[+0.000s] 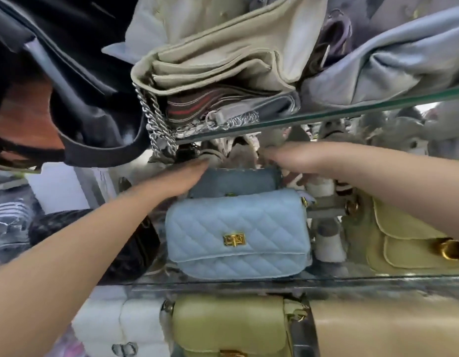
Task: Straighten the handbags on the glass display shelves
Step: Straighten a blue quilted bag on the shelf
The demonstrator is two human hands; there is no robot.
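Handbags filled three glass shelves; both bare forearms reached into the middle shelf [326,280]. At its front edge, near the centre, stood the light blue quilted bag [210,228], upright, its gold clasp [234,239] facing forward. Just behind it, touching its top, sat the darker blue bag [236,180], also upright and partly hidden by the front one.

The left grip [187,176] lay with fingers straight and together, flat against the left end of the darker blue bag, curled round nothing. The right grip [287,158] reached over that bag's right top corner toward the back of the shelf; its fingers were blurred, so I could not tell whether they held anything.

Toward the right edge of the middle shelf rested a yellow-green bag [403,240] with a round gold fastening; toward the left edge, half under the left forearm, a black woven bag [50,222].

On the upper shelf [352,112] a beige bag [210,65] lay on its side — its silver chain [153,119] hung down past the shelf's left end; a black bag [81,86] sat to its left, a grey-blue bag [390,68] to its right.

Below, an olive bag [228,323] stood between a white bag [120,323] and a tan bag [390,328].
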